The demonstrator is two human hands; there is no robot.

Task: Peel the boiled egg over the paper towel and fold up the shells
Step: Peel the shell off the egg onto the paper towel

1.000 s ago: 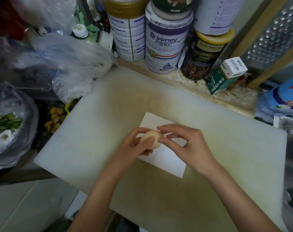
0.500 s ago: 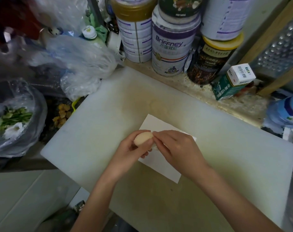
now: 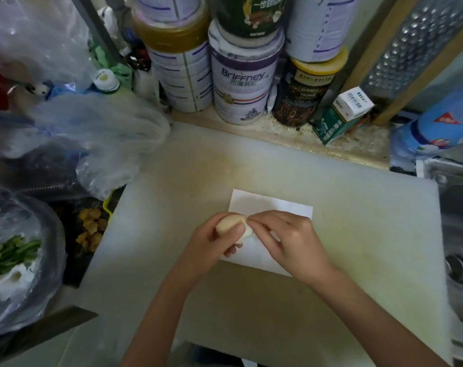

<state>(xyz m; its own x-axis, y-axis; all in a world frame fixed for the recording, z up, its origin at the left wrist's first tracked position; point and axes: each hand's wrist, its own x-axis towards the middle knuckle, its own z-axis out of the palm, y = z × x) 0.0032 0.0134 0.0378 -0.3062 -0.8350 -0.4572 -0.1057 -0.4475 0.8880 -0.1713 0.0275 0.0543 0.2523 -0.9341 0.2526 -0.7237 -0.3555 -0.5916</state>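
While left hand [image 3: 212, 243] grips egg [image 3: 228, 224] | right hand [image 3: 291, 241] pinches it | tin [image 3: 242, 86]: "Briffney"

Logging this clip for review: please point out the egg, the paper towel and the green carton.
egg [image 3: 228, 223]: head view, on its tan shell, left end.
paper towel [image 3: 267, 205]: head view, on the bare far strip beyond the hands.
green carton [image 3: 333, 125]: head view, on its green side face.

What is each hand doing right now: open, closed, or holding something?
Left hand: closed, holding the egg.
Right hand: closed, fingers pinching at the egg's end.
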